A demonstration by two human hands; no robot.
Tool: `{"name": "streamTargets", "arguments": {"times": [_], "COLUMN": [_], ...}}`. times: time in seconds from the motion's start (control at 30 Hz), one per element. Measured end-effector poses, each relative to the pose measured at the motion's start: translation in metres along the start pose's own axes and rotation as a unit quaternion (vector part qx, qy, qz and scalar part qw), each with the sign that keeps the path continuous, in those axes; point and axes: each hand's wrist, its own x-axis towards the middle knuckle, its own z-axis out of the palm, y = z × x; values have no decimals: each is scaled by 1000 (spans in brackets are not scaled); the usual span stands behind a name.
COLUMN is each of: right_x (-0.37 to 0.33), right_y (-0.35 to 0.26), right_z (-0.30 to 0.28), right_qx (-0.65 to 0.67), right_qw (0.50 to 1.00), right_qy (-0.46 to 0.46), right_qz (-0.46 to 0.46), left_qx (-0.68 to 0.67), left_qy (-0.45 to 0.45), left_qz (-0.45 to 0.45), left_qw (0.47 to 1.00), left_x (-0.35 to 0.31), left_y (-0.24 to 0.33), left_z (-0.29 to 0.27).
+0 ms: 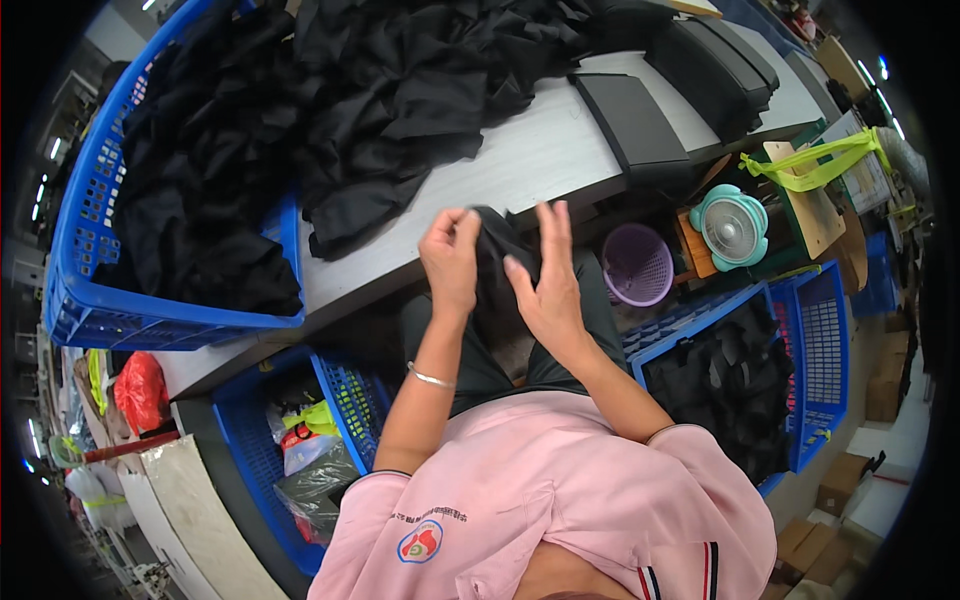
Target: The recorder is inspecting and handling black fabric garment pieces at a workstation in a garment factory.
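Note:
Above my lap, at the near edge of the table, a piece of black cloth (495, 255) hangs between my hands. My left hand (450, 262) pinches its upper corner between thumb and bent fingers. Beside it my right hand (552, 290) has its fingers stretched out and apart, with the thumb close against the cloth's right side; whether it touches is hard to tell. A large heap of black fabric pieces (400, 100) lies on the grey-white table (470, 190) just beyond.
A blue basket (180, 310) overflowing with black fabric stands on the left. Stacked dark pieces (635, 120) lie at the table's right. Below are a purple bin (638, 265), a teal fan (733, 228), a blue crate of black pieces (797, 400) and a blue crate holding bags (250, 450).

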Motion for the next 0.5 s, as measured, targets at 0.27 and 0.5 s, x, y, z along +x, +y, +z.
{"name": "streamTargets", "arguments": {"times": [0.27, 0.5], "right_x": [-10, 8], "right_y": [5, -17], "right_z": [-12, -27], "right_qx": [571, 287], "right_qw": [682, 949], "right_qy": [-283, -92], "right_qz": [359, 96], "left_qx": [-128, -328], "left_qy": [-67, -136], "left_qz": [17, -344], "left_qw": [989, 869], "left_x": [-13, -60], "left_y": [12, 24], "left_z": [-54, -40]}}
